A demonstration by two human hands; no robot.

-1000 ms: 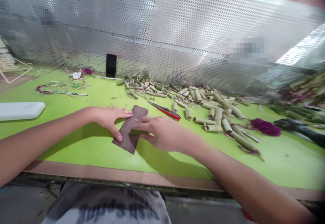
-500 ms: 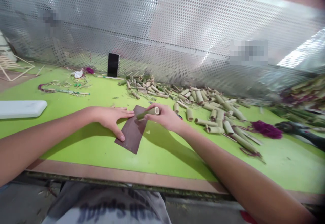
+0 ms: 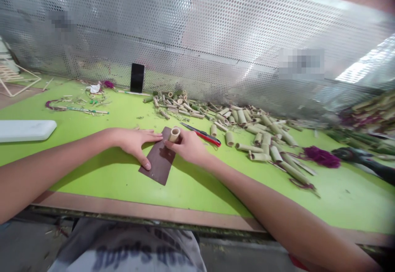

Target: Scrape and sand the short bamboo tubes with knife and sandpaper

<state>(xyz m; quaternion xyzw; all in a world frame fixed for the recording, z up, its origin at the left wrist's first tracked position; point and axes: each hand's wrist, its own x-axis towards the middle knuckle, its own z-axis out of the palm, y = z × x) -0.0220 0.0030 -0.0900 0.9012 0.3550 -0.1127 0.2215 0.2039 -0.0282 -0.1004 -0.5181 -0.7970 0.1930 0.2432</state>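
Observation:
A brown sheet of sandpaper [image 3: 159, 165] lies flat on the green tabletop. My left hand [image 3: 135, 144] is spread, its thumb and fingertips resting on the sheet's left edge. Over the upper part of the sheet, my right hand [image 3: 189, 146] grips a short bamboo tube [image 3: 174, 134] with its hollow end facing up. The tube's lower end seems to meet the sandpaper, though fingers partly hide it. Just beyond my right hand lies a red and black utility knife [image 3: 205, 135].
Many cut bamboo pieces [image 3: 242, 117] are heaped at the back centre and right. A purple string bundle [image 3: 322, 156] and a dark tool [image 3: 364, 161] lie to the right. A phone [image 3: 137, 78] leans against the perforated metal screen [image 3: 216, 33]. On the left is a white case [image 3: 27, 131].
My right hand has moved slightly left and turned the bamboo tube from slanted to more upright, uncovering the utility knife. My left hand stays put on the sandpaper.

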